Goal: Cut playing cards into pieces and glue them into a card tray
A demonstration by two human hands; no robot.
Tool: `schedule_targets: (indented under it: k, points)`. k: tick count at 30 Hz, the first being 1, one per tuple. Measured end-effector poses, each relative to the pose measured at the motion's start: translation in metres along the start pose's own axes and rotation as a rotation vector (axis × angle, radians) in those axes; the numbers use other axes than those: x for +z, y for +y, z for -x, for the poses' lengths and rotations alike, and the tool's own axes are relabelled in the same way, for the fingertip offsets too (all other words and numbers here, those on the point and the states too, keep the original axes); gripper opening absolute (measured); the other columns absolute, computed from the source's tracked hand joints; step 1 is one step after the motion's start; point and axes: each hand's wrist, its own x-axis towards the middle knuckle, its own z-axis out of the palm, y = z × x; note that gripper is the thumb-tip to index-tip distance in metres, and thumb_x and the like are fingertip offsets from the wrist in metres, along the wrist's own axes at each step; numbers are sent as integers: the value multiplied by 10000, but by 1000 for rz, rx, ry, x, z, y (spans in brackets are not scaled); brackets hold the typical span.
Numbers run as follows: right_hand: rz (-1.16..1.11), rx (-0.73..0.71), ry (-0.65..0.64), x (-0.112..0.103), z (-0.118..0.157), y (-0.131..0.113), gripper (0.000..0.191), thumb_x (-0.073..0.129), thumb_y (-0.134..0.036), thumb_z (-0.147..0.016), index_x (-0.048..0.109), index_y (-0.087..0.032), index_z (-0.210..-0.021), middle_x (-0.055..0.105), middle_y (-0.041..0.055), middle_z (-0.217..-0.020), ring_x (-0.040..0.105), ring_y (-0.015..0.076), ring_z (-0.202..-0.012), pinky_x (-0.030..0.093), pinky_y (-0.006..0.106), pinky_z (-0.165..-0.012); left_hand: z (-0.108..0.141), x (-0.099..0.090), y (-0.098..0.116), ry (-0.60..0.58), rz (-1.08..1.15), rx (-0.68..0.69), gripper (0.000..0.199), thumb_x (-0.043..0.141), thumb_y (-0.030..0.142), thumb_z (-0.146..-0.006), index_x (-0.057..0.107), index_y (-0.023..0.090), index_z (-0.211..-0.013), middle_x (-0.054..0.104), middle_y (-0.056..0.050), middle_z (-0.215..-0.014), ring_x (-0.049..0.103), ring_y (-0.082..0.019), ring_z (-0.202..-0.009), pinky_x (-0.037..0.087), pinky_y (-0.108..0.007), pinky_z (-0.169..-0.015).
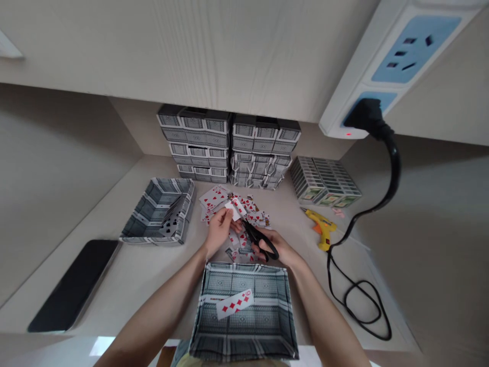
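Near the middle of the table my left hand [219, 229] pinches a playing card [234, 209] between thumb and fingers. My right hand [273, 244] is closed on the handles of black scissors [256, 235], whose blades point up and left toward that card. Below and around both hands lie scattered playing cards [214, 198], mostly red-suited, some cut. Close to my body stands an open box made of cards [244, 278], with a cut strip of a diamond card [235, 304] inside. Whether the blades touch the held card is too small to tell.
Left stands another card box [141, 216] holding cards, beside a black phone [74, 285]. Stacked card boxes [204, 137] line the back, with card packs [324, 181] to their right. A yellow glue gun [324, 229] and black cable [338, 267] lie right, below a power strip [385, 66].
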Motion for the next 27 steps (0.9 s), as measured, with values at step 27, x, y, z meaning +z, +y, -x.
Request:
schedule_targets:
  k: [27]
  points:
    - [7, 25, 24, 4, -1, -3, 688, 666, -505, -630, 488, -153, -1193, 419, -55, -555, 369, 58, -409, 309, 183, -369, 0, -2, 0, 5, -8, -5, 286, 480, 459, -773, 481, 181, -702, 578, 23, -547, 539, -131, -407, 447, -264, -401]
